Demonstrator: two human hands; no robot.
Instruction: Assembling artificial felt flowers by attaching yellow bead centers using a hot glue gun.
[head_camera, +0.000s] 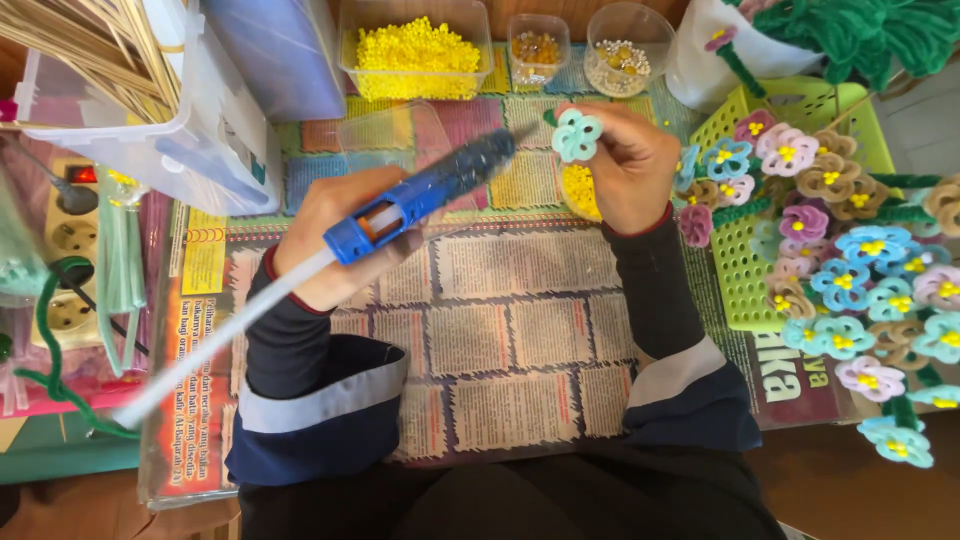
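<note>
My left hand (335, 235) grips a blue hot glue gun (425, 192) with a white glue stick (215, 340) poking out of its back end. Its nozzle points up and right, close to a light teal pipe-cleaner flower (577, 135). That flower is pinched in my right hand (630, 165), held over a small cup of yellow beads (580, 190). Both hands are above a table covered with newspaper (510, 340).
A tub of yellow beads (415, 45) and two small bead cups (538, 45) (625, 50) stand at the back. A yellow-green basket (745, 290) at right holds several finished pipe-cleaner flowers (860, 250). A clear box of wooden sticks (120, 90) and a power strip (65, 235) lie left.
</note>
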